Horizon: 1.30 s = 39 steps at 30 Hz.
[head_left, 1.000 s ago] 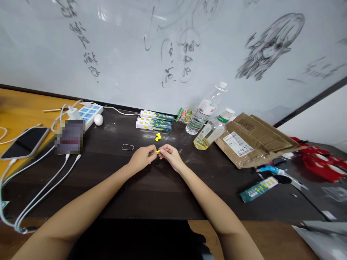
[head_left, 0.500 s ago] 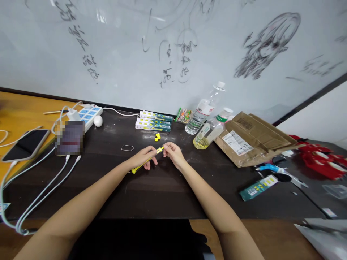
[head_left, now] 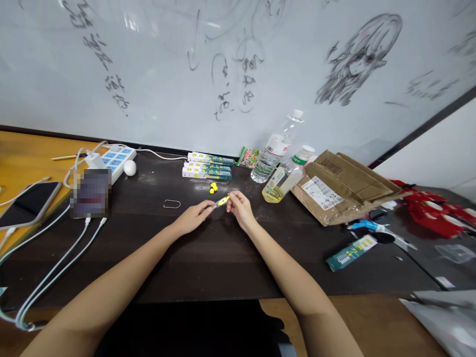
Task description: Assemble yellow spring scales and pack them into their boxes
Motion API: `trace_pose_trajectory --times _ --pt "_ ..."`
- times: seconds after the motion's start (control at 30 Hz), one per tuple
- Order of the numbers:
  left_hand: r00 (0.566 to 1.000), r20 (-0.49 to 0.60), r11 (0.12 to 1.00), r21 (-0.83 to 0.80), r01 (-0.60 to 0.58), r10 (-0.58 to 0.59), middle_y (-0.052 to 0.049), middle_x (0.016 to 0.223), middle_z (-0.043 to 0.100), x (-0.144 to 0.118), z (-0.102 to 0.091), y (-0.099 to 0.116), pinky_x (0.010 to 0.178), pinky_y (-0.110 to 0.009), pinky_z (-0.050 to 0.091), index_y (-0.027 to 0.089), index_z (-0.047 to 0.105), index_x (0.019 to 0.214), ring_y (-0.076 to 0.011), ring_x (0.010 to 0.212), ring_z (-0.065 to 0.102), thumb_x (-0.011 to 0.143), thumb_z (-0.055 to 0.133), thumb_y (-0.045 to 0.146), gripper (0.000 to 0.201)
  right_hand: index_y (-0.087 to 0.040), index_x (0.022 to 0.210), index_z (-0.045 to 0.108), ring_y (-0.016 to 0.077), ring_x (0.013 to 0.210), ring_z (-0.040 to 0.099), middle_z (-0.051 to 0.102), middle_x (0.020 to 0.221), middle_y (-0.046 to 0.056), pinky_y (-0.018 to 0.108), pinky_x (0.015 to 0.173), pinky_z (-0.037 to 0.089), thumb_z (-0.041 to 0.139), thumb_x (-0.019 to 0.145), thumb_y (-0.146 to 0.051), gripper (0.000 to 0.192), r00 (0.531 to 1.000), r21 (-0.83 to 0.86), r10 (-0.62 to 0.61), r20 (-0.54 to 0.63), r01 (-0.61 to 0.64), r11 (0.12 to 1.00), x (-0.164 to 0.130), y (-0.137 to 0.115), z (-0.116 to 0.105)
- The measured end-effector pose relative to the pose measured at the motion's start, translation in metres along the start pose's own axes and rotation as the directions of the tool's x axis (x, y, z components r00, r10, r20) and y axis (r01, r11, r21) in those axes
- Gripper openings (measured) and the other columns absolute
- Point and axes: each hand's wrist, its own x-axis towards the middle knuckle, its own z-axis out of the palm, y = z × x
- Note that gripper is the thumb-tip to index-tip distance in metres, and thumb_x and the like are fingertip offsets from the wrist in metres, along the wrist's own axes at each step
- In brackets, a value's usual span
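Note:
Between my hands is a slim, clear stick-like piece with a yellow part (head_left: 223, 201); its exact kind I cannot make out. The thumb and fingers of my left hand (head_left: 194, 218) are closed on its lower left end, which they partly hide. With its fingertips, my right hand (head_left: 241, 210) pinches the yellow upper right end. Just beyond lie small yellow pieces (head_left: 213, 188) on the dark table (head_left: 208, 267). To the left of them is a bent U-shaped wire (head_left: 171, 204). Several slim printed boxes (head_left: 207, 171) lie side by side farther back.
A snack packet (head_left: 248, 157), a water bottle (head_left: 270, 153) and a bottle with yellow liquid (head_left: 282, 181) stand back right, beside a cardboard parcel (head_left: 330, 188). A green box (head_left: 351, 253) lies at right. Left are a power strip (head_left: 119, 162), a white ball (head_left: 130, 168), cables and a phone (head_left: 31, 203).
The long yellow length that stuck out below my left hand no longer shows. My left hand has turned more palm-down, and the view has shifted slightly.

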Motion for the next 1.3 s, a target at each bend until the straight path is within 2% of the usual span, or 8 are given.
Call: trace_pose_trajectory --times 0.3,0.47,0.6,0.7,0.8,1.0,1.07,1.3 --pt "1.000 0.010 0.997 0.082 0.006 -0.006 0.005 0.055 0.050 0.000 -0.005 -0.003 0.050 -0.021 0.034 0.019 0.059 0.091 -0.0097 0.045 0.044 0.088 0.042 0.045 0.031 -0.019 0.077 0.057 0.0061 0.044 0.046 0.053 0.054 -0.007 0.019 0.044 0.041 0.071 0.071 -0.039 0.026 0.999 -0.055 -0.031 0.040 0.033 0.998 -0.003 0.000 0.003" --pt "0.996 -0.071 0.996 0.065 -0.054 0.059 0.005 0.060 0.053 0.003 -0.004 -0.010 0.056 -0.021 0.037 0.019 0.056 0.100 -0.0105 0.053 0.049 0.084 0.049 0.034 0.023 -0.020 0.078 0.056 0.0063 0.044 0.047 0.053 0.054 -0.007 0.019 0.043 0.041 0.070 0.071 -0.039 0.025 0.999 -0.040 -0.031 0.028 0.033 0.999 -0.003 0.002 0.004" --pt "0.999 -0.004 0.999 0.002 -0.036 0.036 0.004 0.065 0.055 0.003 -0.006 -0.012 0.050 -0.021 0.038 0.020 0.054 0.116 -0.0082 0.044 0.046 0.089 0.042 0.041 0.036 -0.020 0.079 0.055 0.0065 0.044 0.047 0.053 0.053 -0.007 0.018 0.042 0.041 0.071 0.070 -0.040 0.027 0.999 -0.013 -0.029 -0.022 0.029 0.999 -0.001 0.000 0.001" --pt "0.997 0.002 0.994 0.078 -0.077 0.077 0.004 0.064 0.056 0.002 -0.008 -0.010 0.055 -0.021 0.039 0.023 0.055 0.123 -0.0092 0.049 0.049 0.091 0.039 0.043 0.041 -0.020 0.078 0.055 0.0065 0.044 0.048 0.053 0.054 -0.007 0.018 0.043 0.041 0.071 0.070 -0.040 0.027 1.000 -0.003 -0.024 -0.015 0.024 1.000 0.000 -0.003 0.000" --pt "0.992 -0.059 0.985 0.142 -0.099 0.109 0.002 0.072 0.063 0.003 -0.010 -0.008 0.063 -0.022 0.040 0.025 0.059 0.119 -0.0119 0.062 0.055 0.090 0.041 0.043 0.039 -0.020 0.079 0.055 0.0065 0.045 0.048 0.054 0.055 -0.007 0.019 0.043 0.042 0.071 0.070 -0.039 0.027 1.000 -0.007 -0.026 0.007 0.026 1.000 0.000 -0.004 0.000" --pt "0.971 -0.238 0.985 0.163 0.051 -0.011 0.006 0.048 0.052 0.002 -0.012 -0.009 0.054 -0.022 0.034 0.020 0.062 0.090 -0.0113 0.045 0.046 0.085 0.047 0.047 0.031 -0.020 0.080 0.055 0.0064 0.045 0.047 0.054 0.055 -0.007 0.019 0.043 0.042 0.070 0.071 -0.040 0.026 0.999 -0.044 -0.034 0.017 0.035 0.998 -0.001 -0.003 0.000" --pt "0.962 -0.271 0.990 0.128 0.067 -0.030 0.005 0.047 0.054 0.002 -0.012 -0.010 0.056 -0.023 0.036 0.019 0.060 0.082 -0.0121 0.046 0.049 0.084 0.047 0.046 0.031 -0.020 0.080 0.055 0.0066 0.045 0.047 0.053 0.054 -0.007 0.019 0.044 0.043 0.070 0.070 -0.041 0.027 0.999 -0.046 -0.039 0.000 0.039 0.998 -0.001 -0.003 0.000" --pt "0.949 -0.266 0.981 -0.138 0.138 -0.171 -0.001 0.052 0.060 0.007 -0.013 -0.017 0.045 -0.022 0.032 0.014 0.063 0.076 -0.0105 0.041 0.042 0.085 0.038 0.051 0.046 -0.020 0.080 0.055 0.0068 0.046 0.047 0.053 0.055 -0.007 0.019 0.044 0.043 0.070 0.070 -0.042 0.028 1.000 -0.051 -0.019 0.019 0.020 0.998 -0.002 -0.001 0.001"
